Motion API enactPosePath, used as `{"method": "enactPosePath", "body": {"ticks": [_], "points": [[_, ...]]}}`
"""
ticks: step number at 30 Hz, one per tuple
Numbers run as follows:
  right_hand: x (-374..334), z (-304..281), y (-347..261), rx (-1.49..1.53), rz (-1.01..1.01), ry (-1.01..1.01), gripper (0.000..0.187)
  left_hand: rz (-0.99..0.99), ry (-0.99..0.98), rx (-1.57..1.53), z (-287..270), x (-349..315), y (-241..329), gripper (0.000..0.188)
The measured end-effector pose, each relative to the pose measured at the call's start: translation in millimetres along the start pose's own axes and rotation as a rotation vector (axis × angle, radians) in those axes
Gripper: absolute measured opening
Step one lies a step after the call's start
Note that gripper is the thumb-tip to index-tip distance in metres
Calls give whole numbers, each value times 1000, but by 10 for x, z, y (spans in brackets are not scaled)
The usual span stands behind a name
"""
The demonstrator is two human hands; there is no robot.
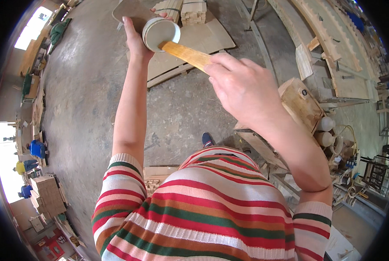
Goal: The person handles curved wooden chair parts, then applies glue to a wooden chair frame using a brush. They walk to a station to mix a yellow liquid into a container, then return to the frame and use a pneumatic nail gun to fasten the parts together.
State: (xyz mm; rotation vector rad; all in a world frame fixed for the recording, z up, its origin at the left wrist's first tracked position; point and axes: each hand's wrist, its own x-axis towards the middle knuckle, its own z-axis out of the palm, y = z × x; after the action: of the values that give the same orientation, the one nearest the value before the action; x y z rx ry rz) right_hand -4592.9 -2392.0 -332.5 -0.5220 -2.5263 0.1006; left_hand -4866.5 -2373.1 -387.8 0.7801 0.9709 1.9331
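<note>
My left hand (139,41) reaches out at the upper middle, its thumb and fingers curled around a round white cup (149,36). The cup is tilted with its mouth toward me, and its inside looks pale. A flat grey-brown piece with a rounded corner (131,13) lies between the thumb and fingers of the same hand; I cannot make out its kind. My right hand (242,85) grips a flat yellowish wooden stick (186,55) by its near end. The stick's far tip rests at the cup's lower rim, partly inside the mouth.
Stacked wooden strips (193,12) sit on a flat sheet (207,32) on the floor ahead. At right stand a wooden box (301,102), pale jugs (325,130) and a long wooden frame (347,78). Cartons (46,195) and people in blue (38,148) are far left.
</note>
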Motion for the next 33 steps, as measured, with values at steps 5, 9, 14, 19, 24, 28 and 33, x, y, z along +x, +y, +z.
{"method": "enactPosePath", "body": {"ticks": [5, 9, 14, 19, 24, 28, 33], "points": [[105, -4, 72, -59, 2, 26, 8, -83, -46, 47, -139, 171, -54, 74], [136, 70, 94, -55, 0, -7, 7, -104, 10, 7, -132, 164, -111, 71], [159, 95, 99, -54, -33, -82, 7, -54, 113, 105, -101, 19, -77, 70], [148, 50, 144, -40, -72, -146, 9, -6, 199, 74, -73, -143, -7, 71], [106, -59, 297, 53, -160, -12, 6, 42, 172, -38, -5, -260, 22, 74], [134, -272, 348, 13, -168, 24, 5, 65, 175, -30, 198, -236, -30, 75], [59, -302, 457, -43, -141, 71, 5, 95, 165, -15, 404, -136, -129, 74]]}}
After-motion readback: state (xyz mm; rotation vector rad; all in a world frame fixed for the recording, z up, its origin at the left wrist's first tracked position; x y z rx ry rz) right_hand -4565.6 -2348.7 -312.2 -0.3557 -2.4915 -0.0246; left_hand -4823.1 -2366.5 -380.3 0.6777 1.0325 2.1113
